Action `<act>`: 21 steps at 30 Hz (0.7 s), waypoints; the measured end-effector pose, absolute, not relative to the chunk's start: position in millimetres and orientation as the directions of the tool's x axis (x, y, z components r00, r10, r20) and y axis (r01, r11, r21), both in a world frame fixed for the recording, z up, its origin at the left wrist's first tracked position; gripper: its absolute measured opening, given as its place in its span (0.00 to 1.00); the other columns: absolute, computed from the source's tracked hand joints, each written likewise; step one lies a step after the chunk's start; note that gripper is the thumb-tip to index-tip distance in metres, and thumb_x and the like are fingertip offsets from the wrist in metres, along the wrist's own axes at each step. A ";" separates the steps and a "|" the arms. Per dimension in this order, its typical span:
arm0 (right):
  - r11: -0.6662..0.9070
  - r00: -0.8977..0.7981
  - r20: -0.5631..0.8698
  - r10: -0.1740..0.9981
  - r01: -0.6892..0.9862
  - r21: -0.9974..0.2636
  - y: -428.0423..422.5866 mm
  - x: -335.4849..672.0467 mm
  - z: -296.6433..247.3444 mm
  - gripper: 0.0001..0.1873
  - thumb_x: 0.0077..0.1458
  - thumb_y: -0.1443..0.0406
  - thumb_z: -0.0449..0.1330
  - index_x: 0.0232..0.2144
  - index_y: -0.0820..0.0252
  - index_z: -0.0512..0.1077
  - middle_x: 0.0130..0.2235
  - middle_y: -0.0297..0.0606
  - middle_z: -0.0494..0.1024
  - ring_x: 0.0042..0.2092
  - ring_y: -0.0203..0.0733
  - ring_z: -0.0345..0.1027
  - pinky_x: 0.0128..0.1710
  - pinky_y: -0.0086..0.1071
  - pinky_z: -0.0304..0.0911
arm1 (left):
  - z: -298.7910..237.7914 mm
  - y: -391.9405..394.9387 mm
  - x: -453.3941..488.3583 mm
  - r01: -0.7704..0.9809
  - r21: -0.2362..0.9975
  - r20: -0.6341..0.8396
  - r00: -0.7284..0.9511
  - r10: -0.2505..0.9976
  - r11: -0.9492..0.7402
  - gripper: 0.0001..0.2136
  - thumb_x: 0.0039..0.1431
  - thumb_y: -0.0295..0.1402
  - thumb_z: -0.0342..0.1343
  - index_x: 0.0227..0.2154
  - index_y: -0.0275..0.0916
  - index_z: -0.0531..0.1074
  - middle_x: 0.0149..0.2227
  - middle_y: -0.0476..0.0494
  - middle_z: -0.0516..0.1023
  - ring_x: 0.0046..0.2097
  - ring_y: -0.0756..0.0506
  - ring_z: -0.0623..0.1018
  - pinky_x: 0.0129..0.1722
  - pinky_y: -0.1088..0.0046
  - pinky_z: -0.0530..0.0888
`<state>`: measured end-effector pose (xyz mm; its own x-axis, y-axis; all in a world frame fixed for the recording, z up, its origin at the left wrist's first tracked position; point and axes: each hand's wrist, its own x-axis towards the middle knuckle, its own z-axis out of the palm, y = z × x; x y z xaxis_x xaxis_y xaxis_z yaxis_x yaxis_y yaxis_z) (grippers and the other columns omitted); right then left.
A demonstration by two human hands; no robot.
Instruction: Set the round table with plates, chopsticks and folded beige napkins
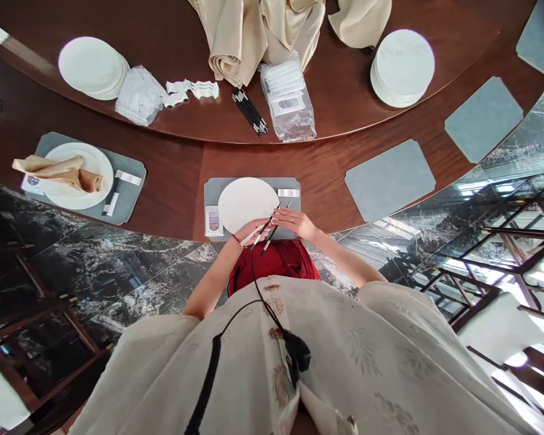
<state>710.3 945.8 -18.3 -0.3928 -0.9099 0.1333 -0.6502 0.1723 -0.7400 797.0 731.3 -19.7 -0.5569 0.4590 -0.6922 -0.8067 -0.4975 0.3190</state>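
Observation:
Two black chopsticks (271,234) with pale ends slant between my hands, over the near edge of a grey placemat (212,188). My right hand (299,222) pinches them near their upper ends. My left hand (249,228) is closed on a narrow white strip that looks like a paper chopstick sleeve (252,235), close beside the chopsticks; its fingers are partly hidden. Just beyond my hands lies a white plate (248,202). A silvery-white chopstick rest (288,193) sits at the placemat's upper right, and a printed white packet (214,222) at its left.
Leftward is a laid place with a folded napkin (68,172) on a plate. Bare placemats (390,180) lie rightward. The raised inner tabletop holds plate stacks (403,66), more chopsticks (250,113), white rests (191,90), a packet bag (289,99) and beige cloths (236,42).

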 end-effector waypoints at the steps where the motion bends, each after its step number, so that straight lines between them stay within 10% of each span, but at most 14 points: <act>1: 0.148 -0.347 0.141 -0.927 -0.686 -0.712 947.4 710.0 -18.8 0.20 0.71 0.60 0.46 0.52 0.57 0.75 0.57 0.39 0.76 0.66 0.41 0.61 0.69 0.46 0.56 | -16.7 734.0 800.1 -0.812 0.298 -0.688 -0.547 0.477 -0.501 0.13 0.61 0.40 0.60 0.30 0.34 0.69 0.23 0.48 0.71 0.15 0.60 0.53 0.13 0.82 0.47; 15: 0.212 -0.425 0.156 -0.892 -0.697 -0.686 940.7 733.8 -45.4 0.18 0.70 0.62 0.49 0.54 0.54 0.74 0.58 0.39 0.74 0.68 0.41 0.56 0.70 0.50 0.52 | -25.2 746.6 828.6 -0.744 0.568 -0.625 -0.668 0.404 -0.351 0.18 0.55 0.46 0.64 0.33 0.34 0.71 0.26 0.46 0.77 0.15 0.59 0.57 0.15 0.80 0.51; 21: 0.487 -0.773 -0.355 -0.526 0.069 -0.871 938.4 769.6 -67.6 0.29 0.64 0.55 0.56 0.63 0.61 0.65 0.57 0.49 0.74 0.61 0.48 0.67 0.61 0.46 0.65 | -66.7 761.2 811.0 -0.640 0.731 -0.668 -0.741 -0.059 -0.236 0.15 0.57 0.44 0.60 0.28 0.37 0.68 0.18 0.54 0.68 0.15 0.57 0.56 0.16 0.79 0.51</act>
<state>769.6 938.4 -67.6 -0.7729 -0.5257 -0.3552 0.0689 0.4870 -0.8707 811.0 761.2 -66.7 -0.7414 -0.0591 -0.6684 -0.6402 -0.2362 0.7310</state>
